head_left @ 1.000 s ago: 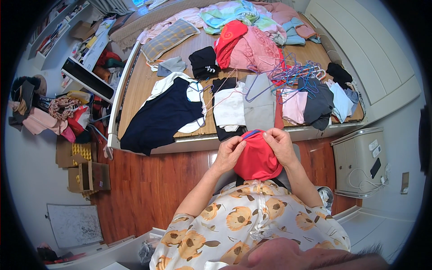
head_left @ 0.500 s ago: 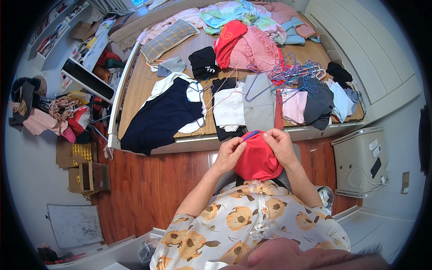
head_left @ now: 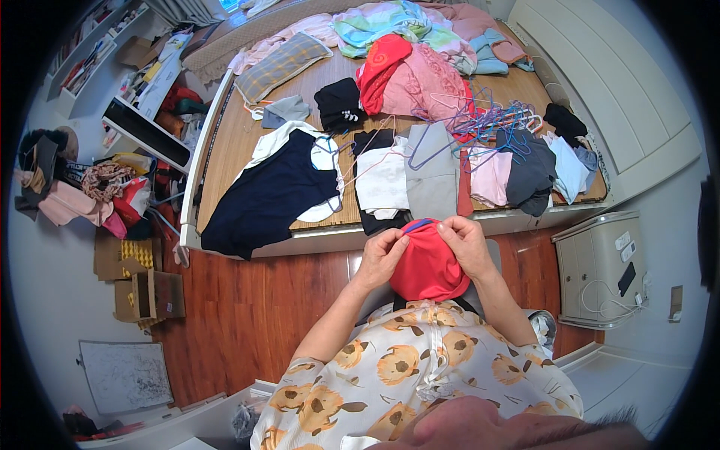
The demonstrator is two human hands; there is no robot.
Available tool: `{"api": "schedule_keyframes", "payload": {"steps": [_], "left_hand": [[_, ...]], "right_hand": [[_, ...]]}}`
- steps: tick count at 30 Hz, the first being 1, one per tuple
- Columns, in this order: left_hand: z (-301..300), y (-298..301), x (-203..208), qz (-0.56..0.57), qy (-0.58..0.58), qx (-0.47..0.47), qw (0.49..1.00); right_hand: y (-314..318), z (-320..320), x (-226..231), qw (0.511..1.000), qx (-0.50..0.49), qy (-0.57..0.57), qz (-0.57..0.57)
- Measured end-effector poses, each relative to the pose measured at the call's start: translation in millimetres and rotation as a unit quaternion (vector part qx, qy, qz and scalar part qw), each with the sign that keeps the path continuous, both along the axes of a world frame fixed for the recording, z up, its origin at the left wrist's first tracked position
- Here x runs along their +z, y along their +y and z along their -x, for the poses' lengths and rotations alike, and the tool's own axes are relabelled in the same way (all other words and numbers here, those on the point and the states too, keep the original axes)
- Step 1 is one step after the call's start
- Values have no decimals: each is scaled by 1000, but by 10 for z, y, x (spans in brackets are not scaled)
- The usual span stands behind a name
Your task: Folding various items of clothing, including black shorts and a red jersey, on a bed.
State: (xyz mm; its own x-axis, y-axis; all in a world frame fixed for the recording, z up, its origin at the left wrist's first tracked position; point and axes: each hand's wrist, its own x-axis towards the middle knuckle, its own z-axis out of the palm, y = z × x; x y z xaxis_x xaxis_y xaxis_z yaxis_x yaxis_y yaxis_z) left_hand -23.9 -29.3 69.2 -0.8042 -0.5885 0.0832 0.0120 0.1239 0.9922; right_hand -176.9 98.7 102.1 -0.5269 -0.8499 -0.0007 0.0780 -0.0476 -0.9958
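Note:
A red cloth piece (head_left: 427,268) with a blue strip along its top edge rests over my lap, at the near side of the bed. My left hand (head_left: 381,259) pinches its upper left edge between thumb and fingers. At the upper right edge, my right hand (head_left: 466,244) pinches the same cloth. What kind of garment it is does not show. Just beyond my hands on the bed lie a folded white garment (head_left: 382,180) and a folded grey garment (head_left: 433,176).
A navy top (head_left: 274,191) on a white garment lies at the bed's left. Tangled hangers (head_left: 502,124) lie above a pink garment (head_left: 489,176) and a dark grey one (head_left: 530,172). A beige cabinet (head_left: 600,274) stands right; cardboard boxes (head_left: 161,294) stand left on the wooden floor.
My right hand has shifted very slightly to the left along the cloth's edge, and the cloth's folds have moved a little. Both hands keep their pinch.

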Motion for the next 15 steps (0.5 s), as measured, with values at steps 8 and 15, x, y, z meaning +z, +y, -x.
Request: {"api": "schedule_keyframes", "payload": {"steps": [8, 15], "left_hand": [[2, 3, 61, -9, 6, -4, 1000], [-29, 10, 26, 0, 8, -14, 1000]], "right_hand": [[1, -7, 11, 1000, -2, 19, 1], [-4, -18, -31, 1000, -17, 22, 3]]}}
